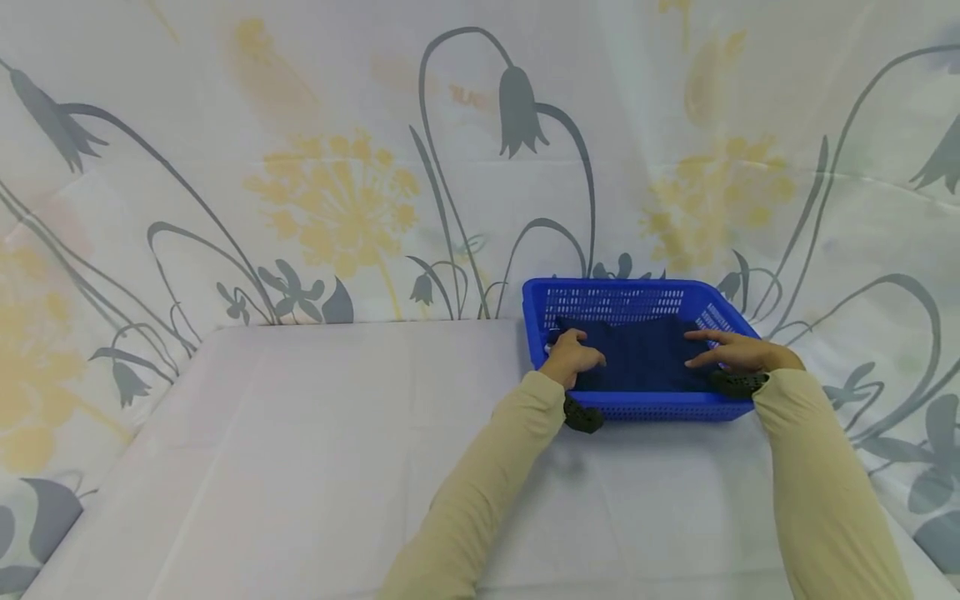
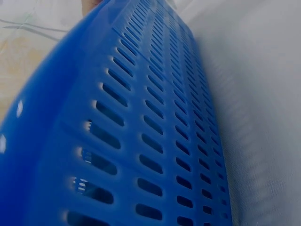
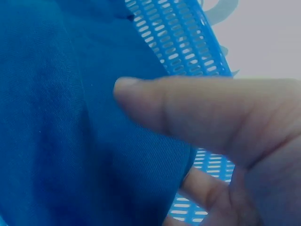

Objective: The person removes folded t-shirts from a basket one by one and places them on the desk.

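Observation:
A dark blue cloth (image 1: 645, 354) lies in a blue plastic basket (image 1: 660, 399). My left hand (image 1: 572, 360) reaches over the basket's left end, its thumb and forefinger apart over the cloth's left side. The left wrist view shows the slotted basket wall (image 2: 155, 117) and hides most of that hand. At the opposite end is my right hand (image 1: 742, 352), with thumb and forefinger spread. Seen from the right wrist, the straight thumb (image 3: 150, 106) is over the cloth (image 3: 94, 141), while other fingers (image 3: 204, 188) show beyond the cloth's edge, partly hidden by it.
The basket stands on a white-covered table (image 1: 300, 458), near its back right. Behind it hangs a floral curtain (image 1: 480, 167) in grey and yellow. White table cover extends to the left of the basket.

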`<state>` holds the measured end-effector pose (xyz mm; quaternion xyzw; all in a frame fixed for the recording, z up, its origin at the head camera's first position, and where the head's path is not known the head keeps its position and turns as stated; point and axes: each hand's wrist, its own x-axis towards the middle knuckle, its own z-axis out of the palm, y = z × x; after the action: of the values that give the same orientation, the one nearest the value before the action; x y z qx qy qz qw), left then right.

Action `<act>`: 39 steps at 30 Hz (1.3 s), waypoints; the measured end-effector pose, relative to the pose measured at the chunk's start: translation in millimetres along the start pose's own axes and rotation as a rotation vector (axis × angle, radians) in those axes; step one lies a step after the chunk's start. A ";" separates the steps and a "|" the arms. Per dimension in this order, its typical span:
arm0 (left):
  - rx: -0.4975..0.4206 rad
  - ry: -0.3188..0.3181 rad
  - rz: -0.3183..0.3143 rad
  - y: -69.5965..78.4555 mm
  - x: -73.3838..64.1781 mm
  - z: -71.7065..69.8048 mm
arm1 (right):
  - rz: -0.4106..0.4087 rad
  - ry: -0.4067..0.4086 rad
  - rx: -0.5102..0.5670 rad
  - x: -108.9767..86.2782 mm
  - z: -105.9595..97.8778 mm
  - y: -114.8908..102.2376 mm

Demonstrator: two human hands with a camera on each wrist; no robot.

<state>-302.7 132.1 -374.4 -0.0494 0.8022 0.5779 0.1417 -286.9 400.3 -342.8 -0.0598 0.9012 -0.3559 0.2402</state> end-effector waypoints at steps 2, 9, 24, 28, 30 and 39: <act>0.006 0.000 0.000 0.8 -1.3 -1.1 | -0.011 -0.003 -0.038 -0.8 -0.2 -1.0; -0.021 -0.007 -0.002 5.0 -10.6 -2.8 | -0.031 0.021 -0.147 -7.2 -3.8 -3.2; -0.187 -0.008 0.019 10.7 -17.4 -2.0 | -0.213 0.064 0.004 -4.7 -3.8 -3.1; -0.228 -0.005 0.032 13.8 -20.6 -3.6 | -0.221 0.071 0.015 -5.4 -3.7 -5.8; -0.239 -0.001 0.034 14.9 -21.7 -4.7 | -0.207 0.080 0.031 -7.4 -3.8 -8.6; -0.267 -0.039 0.064 18.8 -25.2 -13.0 | -0.124 0.147 0.098 -14.8 -5.0 -17.0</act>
<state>-285.5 123.9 -346.3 -0.0310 0.7164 0.6846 0.1310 -277.3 394.9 -322.5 -0.0773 0.8925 -0.4170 0.1534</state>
